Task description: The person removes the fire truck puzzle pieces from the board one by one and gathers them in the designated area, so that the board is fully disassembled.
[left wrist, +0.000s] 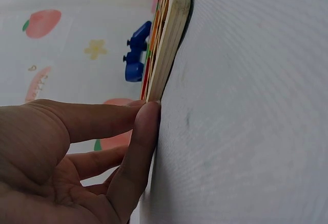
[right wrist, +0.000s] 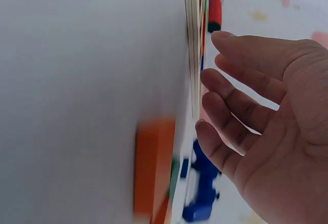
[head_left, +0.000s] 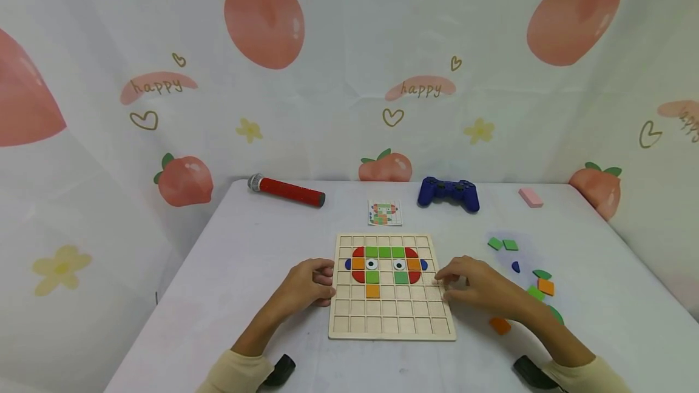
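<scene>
A wooden grid board lies flat on the table between both hands. Red, green, orange and blue tiles fill part of its upper half, among them two round eye tiles. At the board's left edge, my left hand pinches the rim with thumb and fingertip, which meet at the edge in the left wrist view. My right hand hovers by the right edge, its fingers loosely bent and spread, with nothing in them. A small pattern card showing a coloured figure lies behind the board.
Loose tiles lie on the right: green, blue and several others. One orange tile is beside the right forearm. Along the back are a red microphone, a blue game controller and a pink block.
</scene>
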A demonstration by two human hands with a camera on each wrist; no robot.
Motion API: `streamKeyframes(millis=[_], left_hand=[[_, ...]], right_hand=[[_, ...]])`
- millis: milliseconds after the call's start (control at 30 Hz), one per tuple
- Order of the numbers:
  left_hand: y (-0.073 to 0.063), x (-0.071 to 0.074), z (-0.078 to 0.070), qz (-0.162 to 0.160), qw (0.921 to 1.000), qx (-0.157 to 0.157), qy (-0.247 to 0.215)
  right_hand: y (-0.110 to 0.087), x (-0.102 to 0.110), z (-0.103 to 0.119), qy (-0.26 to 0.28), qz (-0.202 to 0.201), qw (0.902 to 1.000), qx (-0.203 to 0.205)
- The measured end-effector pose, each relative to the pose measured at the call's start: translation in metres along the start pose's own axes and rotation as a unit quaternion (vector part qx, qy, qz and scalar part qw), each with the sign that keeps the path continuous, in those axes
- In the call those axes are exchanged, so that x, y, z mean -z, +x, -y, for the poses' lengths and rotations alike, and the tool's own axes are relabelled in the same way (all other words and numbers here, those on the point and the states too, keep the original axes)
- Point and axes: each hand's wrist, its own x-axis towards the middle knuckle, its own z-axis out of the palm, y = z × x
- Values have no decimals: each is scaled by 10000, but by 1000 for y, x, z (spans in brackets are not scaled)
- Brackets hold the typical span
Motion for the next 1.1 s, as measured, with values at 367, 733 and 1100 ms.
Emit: streamKeyframes(millis=[367,733,1100], left_hand=[[-1,0,-1,-21,10000,25,76],[-1,0,0,-15,10000,38,61],[-1,0,0,-23,10000,36,48]], right_hand=[[-40,20,-30,74,-304,9983,-501],[-65,28,-50,28,-370,9974,-623],[-71,36,-57,-384,-3,9934,-1078]])
